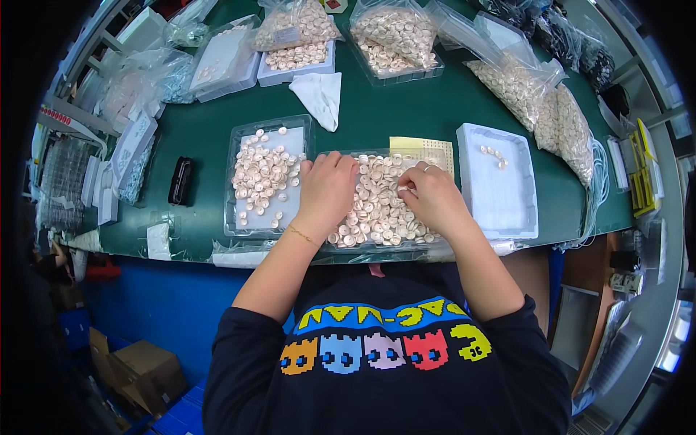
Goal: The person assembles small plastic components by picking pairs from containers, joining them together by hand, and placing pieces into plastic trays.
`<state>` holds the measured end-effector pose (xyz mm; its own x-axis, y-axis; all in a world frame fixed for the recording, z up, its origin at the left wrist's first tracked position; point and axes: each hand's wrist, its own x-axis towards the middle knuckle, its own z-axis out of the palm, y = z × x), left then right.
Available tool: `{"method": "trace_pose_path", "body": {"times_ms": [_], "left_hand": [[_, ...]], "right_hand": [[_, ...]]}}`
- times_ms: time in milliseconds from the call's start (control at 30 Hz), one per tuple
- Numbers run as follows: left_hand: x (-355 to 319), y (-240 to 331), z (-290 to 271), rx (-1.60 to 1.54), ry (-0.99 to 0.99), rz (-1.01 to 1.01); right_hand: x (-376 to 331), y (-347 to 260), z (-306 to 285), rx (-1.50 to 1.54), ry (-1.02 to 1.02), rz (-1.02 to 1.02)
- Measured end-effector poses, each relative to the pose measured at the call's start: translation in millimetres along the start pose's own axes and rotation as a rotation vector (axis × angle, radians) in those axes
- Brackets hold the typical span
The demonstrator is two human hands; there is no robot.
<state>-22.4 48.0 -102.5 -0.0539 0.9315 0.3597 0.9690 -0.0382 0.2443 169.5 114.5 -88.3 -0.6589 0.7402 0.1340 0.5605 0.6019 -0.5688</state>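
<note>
A clear tray heaped with small round cream buttons [377, 210] lies in front of me. At its left edge is my left hand [328, 187], its fingers curled together and the tips partly hidden, so what they hold does not show. Over the heap's right side, my right hand [433, 194] pinches a pale button [403, 189] between thumb and fingers; a ring is on one finger. To the left stands a clear tray [233, 210] with loose buttons over a pale base. On the right, a white tray [500, 206] holds a small cluster of buttons.
Behind the middle tray lies a yellow dotted card [435, 151]. Farther back are a white cloth [319, 98] and bags of buttons [395, 36] on trays. More bags [562, 130] lie at right, with white cords [596, 188]. A dark case [180, 181] rests at left.
</note>
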Motion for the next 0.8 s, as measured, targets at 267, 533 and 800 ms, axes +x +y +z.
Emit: {"method": "trace_pose_path", "body": {"times_ms": [267,533,800], "left_hand": [[0.2,17.0,-32.8,-0.863,-0.06,-0.353],[-1.3,34.7,-69.7,-1.279,-0.075,-0.235],[-7.5,49.7,-93.6,-1.652,-0.235,-0.3]], "right_hand": [[0.7,-9.6,-5.2,0.209,0.02,0.075],[-3.6,-29.3,-28.0,0.783,0.03,0.042],[-12.3,-52.3,-51.8,1.407,-0.135,0.183]]}}
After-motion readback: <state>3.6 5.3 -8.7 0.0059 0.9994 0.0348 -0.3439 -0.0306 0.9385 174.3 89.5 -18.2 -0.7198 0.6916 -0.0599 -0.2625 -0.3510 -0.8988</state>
